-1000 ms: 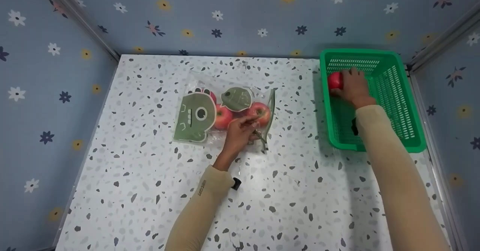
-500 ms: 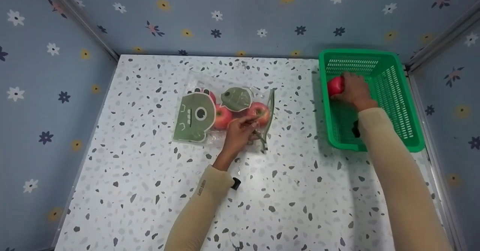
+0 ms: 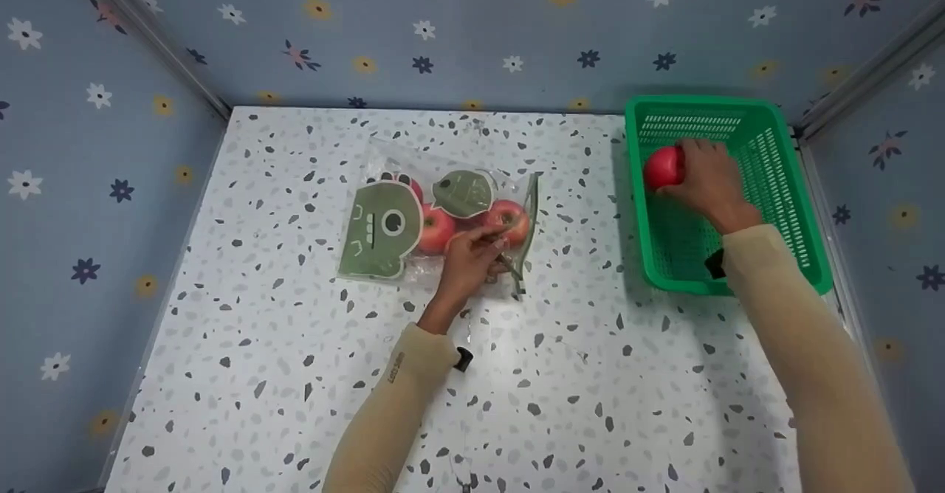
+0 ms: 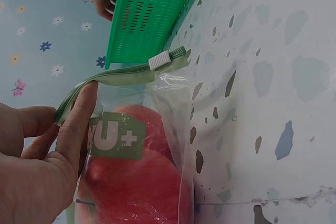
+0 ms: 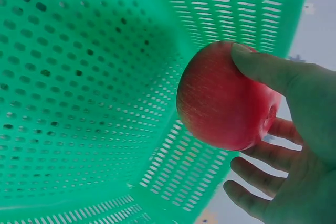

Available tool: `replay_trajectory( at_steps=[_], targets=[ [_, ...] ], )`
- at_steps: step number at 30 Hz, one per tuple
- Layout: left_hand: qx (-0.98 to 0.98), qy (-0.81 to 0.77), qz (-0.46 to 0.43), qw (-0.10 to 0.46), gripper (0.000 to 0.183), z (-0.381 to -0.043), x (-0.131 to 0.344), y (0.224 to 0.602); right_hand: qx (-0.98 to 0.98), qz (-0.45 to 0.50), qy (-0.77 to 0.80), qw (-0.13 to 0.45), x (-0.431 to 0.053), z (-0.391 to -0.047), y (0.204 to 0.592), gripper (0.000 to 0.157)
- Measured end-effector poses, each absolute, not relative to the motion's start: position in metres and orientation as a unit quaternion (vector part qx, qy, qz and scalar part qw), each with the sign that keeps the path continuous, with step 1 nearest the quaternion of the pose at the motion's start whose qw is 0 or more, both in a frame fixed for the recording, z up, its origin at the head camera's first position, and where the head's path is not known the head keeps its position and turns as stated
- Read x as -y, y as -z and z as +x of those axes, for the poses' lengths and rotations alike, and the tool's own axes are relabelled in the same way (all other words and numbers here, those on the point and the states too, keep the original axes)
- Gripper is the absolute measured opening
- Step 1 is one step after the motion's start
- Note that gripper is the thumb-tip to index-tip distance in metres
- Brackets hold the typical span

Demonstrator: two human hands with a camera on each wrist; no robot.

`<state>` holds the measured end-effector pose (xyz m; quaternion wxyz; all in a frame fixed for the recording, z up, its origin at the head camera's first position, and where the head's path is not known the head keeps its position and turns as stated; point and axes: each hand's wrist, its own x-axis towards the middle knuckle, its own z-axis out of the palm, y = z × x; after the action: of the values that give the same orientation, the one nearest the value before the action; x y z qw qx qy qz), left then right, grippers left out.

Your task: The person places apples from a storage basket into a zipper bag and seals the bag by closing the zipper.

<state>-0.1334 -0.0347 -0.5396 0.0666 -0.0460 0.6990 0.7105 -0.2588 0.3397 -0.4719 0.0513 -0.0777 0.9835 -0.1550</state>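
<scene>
In the right wrist view my right hand (image 5: 299, 129) grips a red apple (image 5: 226, 98), thumb on one side and fingers on the other. It holds the apple inside the green basket (image 3: 801, 205), near the left wall. My left hand (image 3: 466, 260) pinches the green zip edge (image 4: 123, 77) of a clear zip bag (image 3: 376, 235) lying on the table. The bag's mouth faces right, and a white slider (image 4: 159, 60) sits on the zip in the left wrist view. Several red apples (image 3: 437, 229) show through its clear plastic, partly hidden by a green dinosaur print.
The speckled white table (image 3: 576, 390) meets a flowered blue wall (image 3: 472, 28) at the back, with similar walls left and right. The basket stands in the back right corner, its rim raised above the table.
My right hand has lifted the apple slightly within the basket, and its forearm has shifted right. My left hand and the bag have stayed put.
</scene>
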Motion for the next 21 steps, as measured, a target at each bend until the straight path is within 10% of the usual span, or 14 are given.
replay_trajectory(
  at_steps=[21],
  targets=[
    [-0.697, -0.712, -0.053, 0.074, 0.027, -0.135, 0.033, 0.539, -0.980, -0.104, 0.164, -0.043, -0.310, -0.213, 0.427, 0.078]
  ],
)
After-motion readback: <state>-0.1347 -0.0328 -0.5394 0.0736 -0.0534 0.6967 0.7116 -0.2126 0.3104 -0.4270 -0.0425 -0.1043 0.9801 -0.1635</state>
